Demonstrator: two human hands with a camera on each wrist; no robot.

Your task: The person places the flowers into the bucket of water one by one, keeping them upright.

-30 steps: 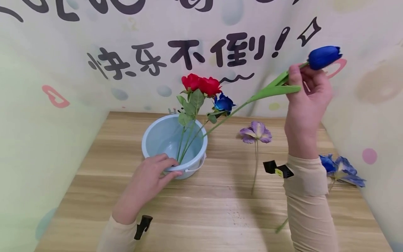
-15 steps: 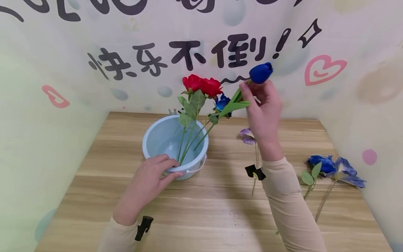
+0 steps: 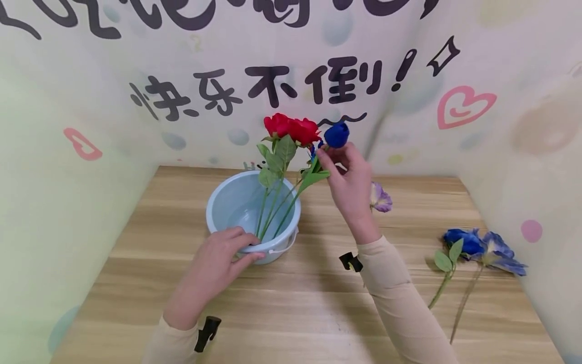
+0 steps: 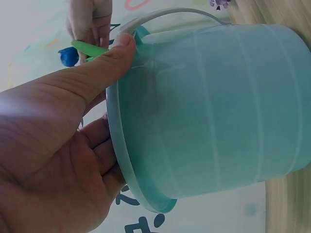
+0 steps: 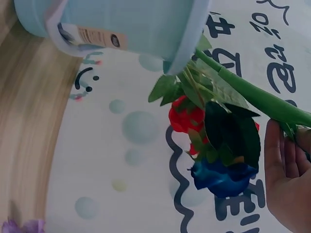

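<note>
My left hand (image 3: 223, 258) grips the near rim of a light blue bucket (image 3: 213, 202), thumb outside and fingers inside in the left wrist view. My right hand (image 3: 350, 187) pinches a blue tulip (image 3: 336, 135) just under its bloom, beyond the bucket's right side. The tulip's green stem slants down into the bucket. Red roses (image 3: 291, 129) with green leaves stand in the bucket, leaning on its right side. Beside them is a blue rose (image 5: 223, 177), mostly hidden behind the tulip and right hand in the head view.
A purple flower (image 3: 381, 198) lies on the wooden table, partly behind the right hand. Farther right lie a blue rose (image 3: 464, 241) and a pale blue flower (image 3: 497, 253) with long stems. A printed wall cloth (image 3: 182, 141) stands close behind the bucket.
My right hand has moved left and down with the tulip, bringing its stem deeper into the bucket and its bloom beside the red roses. My left hand keeps its hold on the rim.
</note>
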